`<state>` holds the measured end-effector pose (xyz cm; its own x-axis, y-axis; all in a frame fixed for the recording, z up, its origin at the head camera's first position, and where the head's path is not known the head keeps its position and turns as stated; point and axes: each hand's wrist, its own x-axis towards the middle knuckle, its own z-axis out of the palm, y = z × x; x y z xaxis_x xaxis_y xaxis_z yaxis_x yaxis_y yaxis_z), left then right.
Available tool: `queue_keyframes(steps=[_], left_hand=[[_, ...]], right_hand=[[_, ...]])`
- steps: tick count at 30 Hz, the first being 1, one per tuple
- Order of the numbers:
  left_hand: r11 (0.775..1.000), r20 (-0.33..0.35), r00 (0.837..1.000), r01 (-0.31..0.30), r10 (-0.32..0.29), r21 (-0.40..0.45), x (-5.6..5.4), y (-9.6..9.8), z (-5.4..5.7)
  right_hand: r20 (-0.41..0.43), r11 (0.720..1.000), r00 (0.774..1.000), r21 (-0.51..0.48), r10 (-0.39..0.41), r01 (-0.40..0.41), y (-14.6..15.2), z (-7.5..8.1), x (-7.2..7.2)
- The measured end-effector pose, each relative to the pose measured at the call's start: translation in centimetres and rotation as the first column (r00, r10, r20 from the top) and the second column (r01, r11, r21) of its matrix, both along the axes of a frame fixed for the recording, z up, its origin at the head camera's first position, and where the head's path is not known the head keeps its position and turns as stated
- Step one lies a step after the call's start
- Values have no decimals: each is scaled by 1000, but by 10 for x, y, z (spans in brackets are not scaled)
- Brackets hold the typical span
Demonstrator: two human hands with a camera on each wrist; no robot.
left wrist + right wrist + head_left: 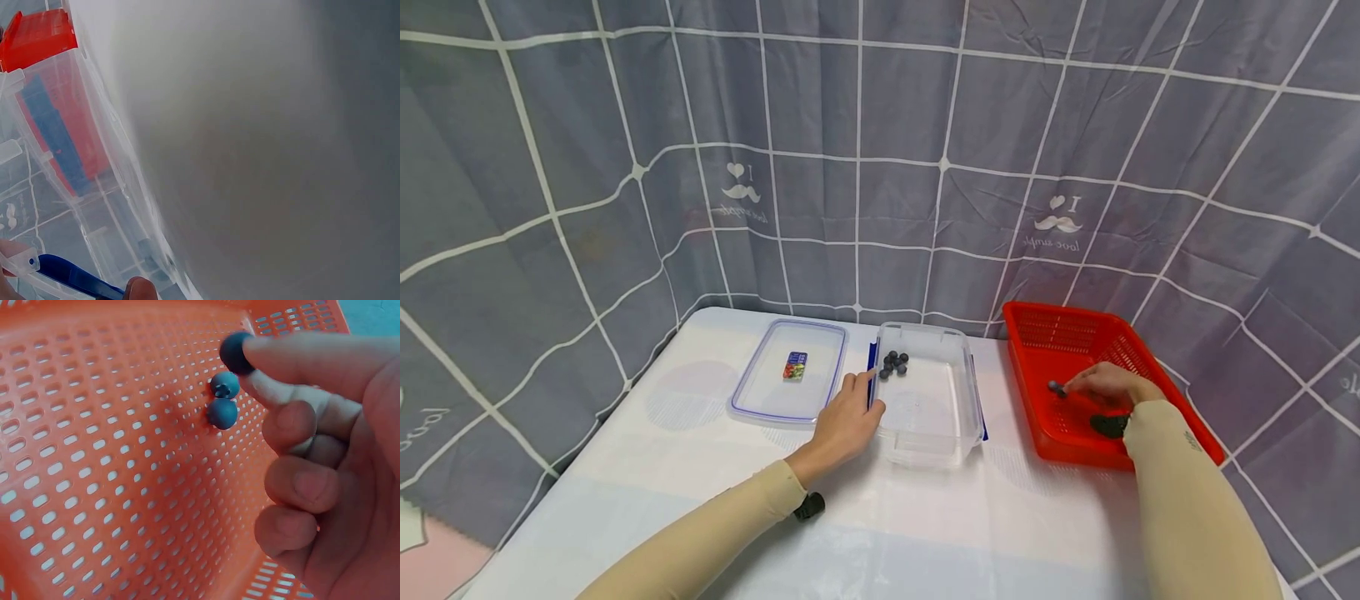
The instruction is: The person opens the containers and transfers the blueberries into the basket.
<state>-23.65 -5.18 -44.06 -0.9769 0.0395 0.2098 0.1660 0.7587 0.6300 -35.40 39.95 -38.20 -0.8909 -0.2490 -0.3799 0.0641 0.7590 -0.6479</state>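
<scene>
My right hand [1101, 383] is inside the red perforated basket [1028, 400]. Between thumb and index finger it pinches a dark blueberry [235, 354], while the other fingers curl toward the palm. Two more blueberries [223, 414] lie side by side on the basket floor just below it in the right wrist view. My left hand [847, 421] grips the left side of a clear plastic food container [928, 412] at its blue latch [78, 276], the thumb [141, 289] against the latch. Several blueberries [893, 364] sit together in the container's far left part.
Left of the container, a clear lid with a blue seal [767, 392] lies flat, bearing a small colourful label [794, 367]. All stand on a pale patterned tabletop [685, 433]. A grey curtain with white grid lines [895, 200] hangs behind and around the table.
</scene>
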Motion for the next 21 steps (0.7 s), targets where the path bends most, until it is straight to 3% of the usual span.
queue_keyframes(steps=[10, 21], left_hand=[[1000, -9, 1000, -5, 5, -9, 0, 0, 0], [1000, -8, 1000, -4, 4, -10, 1, 0, 0]], right_hand=[[-55, 1000, 998, 9, -13, 14, -1, 1, 2], [-138, 999, 990, -39, 16, -22, -27, 19, -2]])
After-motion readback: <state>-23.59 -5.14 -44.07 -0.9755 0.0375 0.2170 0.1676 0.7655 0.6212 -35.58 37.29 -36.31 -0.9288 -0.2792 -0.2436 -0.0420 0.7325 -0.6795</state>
